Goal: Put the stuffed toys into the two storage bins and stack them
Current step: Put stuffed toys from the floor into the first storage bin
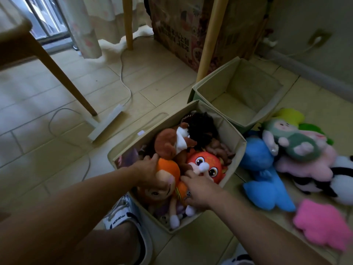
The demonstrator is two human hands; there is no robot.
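Hands both down in near beige fabric storage bin, which sits on tiled floor and is packed w/ stuffed toys. Left hand presses on orange-hooded plush doll, fingers curled over its head, gripping it. Right hand lies on the doll's body at approx 3 o'clock from the left hand, fingers bent round it. Red-orange big-eyed plush animal sits just beside the doll, at 1 o'clock from the right hand; brown-and-white plush dog and a black fuzzy plush lie behind, toward 12 o'clock.

Second beige fabric storage bin stands touching the first at its 1 o'clock corner, nothing visible inside. Loose pile on the floor at 3 o'clock of the near bin: blue plush, green-suited plush doll, pale pink plush, bright pink fuzzy plush, black-and-white plush.

White sneaker at 7 o'clock of the near bin. White power strip w/ cable at 10 o'clock, near a wooden table leg.
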